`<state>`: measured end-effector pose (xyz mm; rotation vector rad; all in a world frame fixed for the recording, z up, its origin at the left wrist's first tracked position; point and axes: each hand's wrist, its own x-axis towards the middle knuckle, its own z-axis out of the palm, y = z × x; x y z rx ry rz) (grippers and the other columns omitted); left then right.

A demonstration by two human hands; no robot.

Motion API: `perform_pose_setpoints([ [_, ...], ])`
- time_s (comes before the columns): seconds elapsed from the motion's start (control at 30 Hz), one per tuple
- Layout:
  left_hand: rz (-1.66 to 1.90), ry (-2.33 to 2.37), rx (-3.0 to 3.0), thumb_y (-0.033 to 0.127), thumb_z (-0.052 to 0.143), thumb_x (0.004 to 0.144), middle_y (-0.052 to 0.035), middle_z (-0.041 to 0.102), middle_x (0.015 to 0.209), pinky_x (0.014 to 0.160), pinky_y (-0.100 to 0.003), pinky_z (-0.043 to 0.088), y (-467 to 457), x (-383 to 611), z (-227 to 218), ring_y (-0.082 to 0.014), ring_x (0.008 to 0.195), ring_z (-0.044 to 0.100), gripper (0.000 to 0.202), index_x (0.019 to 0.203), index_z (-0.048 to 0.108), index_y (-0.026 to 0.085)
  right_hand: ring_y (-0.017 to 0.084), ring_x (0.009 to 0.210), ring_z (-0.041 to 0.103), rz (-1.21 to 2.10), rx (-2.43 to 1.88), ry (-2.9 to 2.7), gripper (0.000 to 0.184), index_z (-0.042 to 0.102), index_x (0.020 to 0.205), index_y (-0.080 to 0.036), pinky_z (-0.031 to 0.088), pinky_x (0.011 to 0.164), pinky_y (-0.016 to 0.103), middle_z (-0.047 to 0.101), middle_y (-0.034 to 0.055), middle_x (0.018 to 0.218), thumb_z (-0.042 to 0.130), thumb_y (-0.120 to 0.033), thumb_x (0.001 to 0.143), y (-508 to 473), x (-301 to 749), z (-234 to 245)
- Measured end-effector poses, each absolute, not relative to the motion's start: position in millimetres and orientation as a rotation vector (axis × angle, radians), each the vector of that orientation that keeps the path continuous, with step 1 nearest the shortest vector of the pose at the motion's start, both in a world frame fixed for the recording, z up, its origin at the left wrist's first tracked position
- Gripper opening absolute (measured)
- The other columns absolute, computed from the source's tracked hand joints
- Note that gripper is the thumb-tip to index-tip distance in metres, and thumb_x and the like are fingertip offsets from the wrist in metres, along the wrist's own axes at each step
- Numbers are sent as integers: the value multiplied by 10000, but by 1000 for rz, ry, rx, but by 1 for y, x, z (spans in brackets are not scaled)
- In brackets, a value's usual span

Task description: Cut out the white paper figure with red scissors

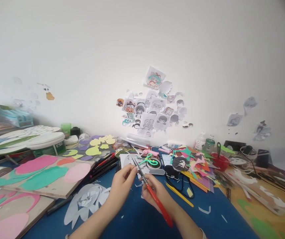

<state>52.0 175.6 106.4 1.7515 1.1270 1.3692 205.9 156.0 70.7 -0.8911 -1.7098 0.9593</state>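
Note:
Near the middle of the blue table, my right hand (157,191) is wrapped round red-handled scissors (154,199). Their grey blades slant up and to the left, and the handle is seen edge-on. My left hand (125,181) is closed in a pinch close beside the blades. White paper (139,183) shows in the gap between my hands, but the fingers cover most of it. Just beyond lie green-handled scissors (152,161) and a sheet with a grey drawing (125,160).
Boards with coloured paper shapes (45,176) lie left, beside a paper flower (86,202) and black pens (105,167). Right are paper scraps (202,166), yellow tweezers (179,194) and a red bowl (220,161). Drawings (157,104) hang on the wall behind.

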Motion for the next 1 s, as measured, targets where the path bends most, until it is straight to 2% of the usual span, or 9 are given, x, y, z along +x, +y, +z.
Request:
perform_pose_setpoints([
  [0.77,1372,1124,1716,445,448,816,52,423,586,531,-228,308,176,55,101,-111,551,391,292,689,502,187,123,567,408,1009,-856,-1818,431,493,1076,-219,359,559,265,470,-18,677,513,-551,802,152,210,78],
  [1.0,1357,1100,1682,459,453,808,51,427,581,525,-231,308,177,55,101,-115,545,395,297,698,509,189,126,557,387,989,-850,-1781,489,497,1056,-213,336,544,269,433,-25,637,511,-612,774,155,207,73],
])
